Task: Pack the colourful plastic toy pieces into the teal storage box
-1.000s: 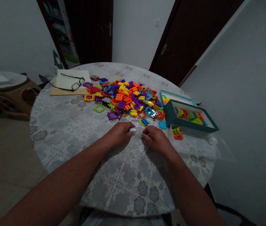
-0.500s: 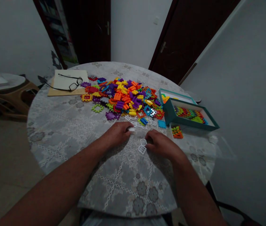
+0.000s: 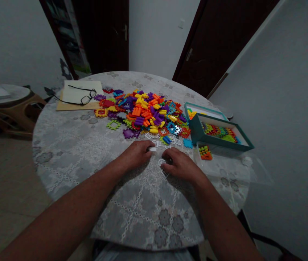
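Note:
My left hand (image 3: 136,154) is closed, with small white window-shaped plastic pieces (image 3: 152,149) pinched between thumb and fingers. Just to its right, my right hand (image 3: 180,163) has thumb and index finger apart. Under and beside those fingertips lies a white lattice window piece (image 3: 161,162), with a second one partly covered by the hand. Whether the right fingertips touch them I cannot tell. Beyond both hands, several more white lattice pieces (image 3: 178,142) lie along the near edge of a heap of colourful plastic building pieces (image 3: 148,112).
Glasses (image 3: 85,99) lie on a cream sheet or folder (image 3: 69,106) at the back left. A teal box (image 3: 219,144) of coloured pieces stands on the right, a small clear tray of orange and green pieces (image 3: 205,153) before it. A patterned cloth (image 3: 132,217) covers the round table.
My right hand has shifted a little left, over the two loose white window pieces, and now covers more of them. The left hand stays in place, holding its white pieces.

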A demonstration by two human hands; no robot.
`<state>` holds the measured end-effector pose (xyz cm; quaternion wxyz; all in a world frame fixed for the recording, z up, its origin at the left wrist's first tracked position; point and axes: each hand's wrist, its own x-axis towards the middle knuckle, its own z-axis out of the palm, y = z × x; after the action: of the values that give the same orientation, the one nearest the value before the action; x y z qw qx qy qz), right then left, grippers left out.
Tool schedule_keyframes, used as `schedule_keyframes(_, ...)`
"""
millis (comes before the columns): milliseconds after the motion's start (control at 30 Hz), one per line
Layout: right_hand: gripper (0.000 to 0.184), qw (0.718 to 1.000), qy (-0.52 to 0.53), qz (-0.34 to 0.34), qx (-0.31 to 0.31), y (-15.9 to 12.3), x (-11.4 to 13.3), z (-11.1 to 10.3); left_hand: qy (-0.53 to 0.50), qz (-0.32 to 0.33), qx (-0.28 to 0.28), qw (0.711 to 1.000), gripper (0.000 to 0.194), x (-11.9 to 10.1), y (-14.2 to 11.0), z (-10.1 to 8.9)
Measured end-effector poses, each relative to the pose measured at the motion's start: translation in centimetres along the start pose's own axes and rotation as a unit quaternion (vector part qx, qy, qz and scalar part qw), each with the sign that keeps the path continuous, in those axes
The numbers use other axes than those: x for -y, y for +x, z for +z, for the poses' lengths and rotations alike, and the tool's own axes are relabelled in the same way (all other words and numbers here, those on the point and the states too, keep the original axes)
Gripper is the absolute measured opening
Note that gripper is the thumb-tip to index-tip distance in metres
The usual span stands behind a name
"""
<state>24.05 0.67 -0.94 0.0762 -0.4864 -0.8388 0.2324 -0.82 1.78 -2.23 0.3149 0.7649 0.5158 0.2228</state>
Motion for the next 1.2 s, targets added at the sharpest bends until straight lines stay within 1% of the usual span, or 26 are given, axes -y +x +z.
schedule_keyframes(133, 0.017, 1.0, 0.003, 0.008, 0.015, 0.1, 0.4, 0.4, 0.009, -0.002, 0.001, 1.0, 0.033, 0.0, 0.0, 0.0)
schedule_keyframes(267, 0.018, 0.999, 0.03, 0.014, -0.001, 0.3, 0.5, 0.7, 0.01, -0.002, 0.005, 1.0, 0.038, 0.1, 0.0, 0.0)
schedule_keyframes(367, 0.013, 0.997, 0.069, -0.014, -0.019, 0.5, 0.6, 0.8, 0.004, 0.0, 0.005, 1.0, 0.036, 0.1, -0.1, 0.0)
schedule_keyframes(467, 0.015, 0.996, 0.084, -0.035, -0.023, 0.5, 0.7, 0.8, -0.002, 0.005, 0.005, 1.0, 0.034, 0.0, -0.1, -0.1)
schedule_keyframes(600, 0.026, 0.997, 0.077, -0.012, -0.015, 0.2, 0.8, 0.7, -0.003, -0.003, 0.006, 1.0, 0.036, -0.2, -0.1, -0.2)
schedule_keyframes(633, 0.026, 0.997, 0.069, -0.009, -0.013, 0.0, 0.8, 0.6, -0.003, -0.004, 0.008, 1.0, 0.036, -0.4, -0.1, -0.3)
schedule_keyframes(767, 0.015, 1.0, 0.025, 0.001, 0.001, -0.4, 1.0, 0.3, -0.008, -0.003, 0.016, 1.0, 0.034, -0.7, -0.2, -0.5)
schedule_keyframes(833, 0.015, 1.0, 0.011, 0.007, -0.002, -0.5, 1.1, 0.3, -0.008, 0.001, 0.016, 1.0, 0.032, -0.7, -0.2, -0.5)
schedule_keyframes(900, 0.017, 1.0, 0.013, 0.006, -0.008, -0.6, 1.2, 0.3, -0.007, 0.003, 0.013, 1.0, 0.032, -0.5, -0.2, -0.4)
schedule_keyframes(1000, 0.016, 0.999, 0.049, -0.007, -0.014, -0.4, 1.3, 0.5, -0.001, 0.003, 0.007, 1.0, 0.036, -0.1, -0.1, -0.2)
schedule_keyframes(1100, 0.008, 0.994, 0.099, -0.036, -0.039, 0.2, 1.3, 1.0, 0.0, 0.005, 0.003, 1.0, 0.038, 0.1, -0.1, -0.1)
schedule_keyframes(1200, 0.005, 0.984, 0.124, -0.061, -0.108, 1.2, 1.5, 1.8, -0.004, 0.007, 0.01, 1.0, 0.041, 0.1, -0.1, -0.3)
